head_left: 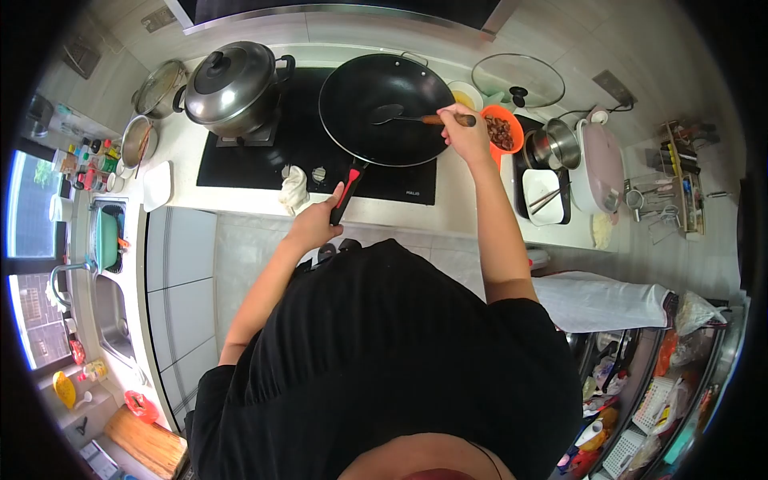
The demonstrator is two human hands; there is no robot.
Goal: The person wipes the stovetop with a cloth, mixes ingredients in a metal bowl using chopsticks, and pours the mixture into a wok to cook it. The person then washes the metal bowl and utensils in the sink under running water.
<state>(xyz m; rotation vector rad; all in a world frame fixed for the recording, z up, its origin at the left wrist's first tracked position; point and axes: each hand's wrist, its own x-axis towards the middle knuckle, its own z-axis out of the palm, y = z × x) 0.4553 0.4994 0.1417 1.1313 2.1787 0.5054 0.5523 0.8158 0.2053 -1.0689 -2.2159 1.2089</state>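
Kitchen counter (pixel 472 214), black hob (pixel 240 172): one wok (pixel 352 88) upon it, handle (pixel 350 186) closed in our left hand (pixel 316 222); one spatula (pixel 389 114), gripped in our right hand (pixel 464 134), head inside the wok. Step, we judge: stirring; next stroke calls for a steady handle.

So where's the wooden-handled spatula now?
In the head view, the spatula runs from the middle of the wok to the right hand holding it, left of the orange bowl.
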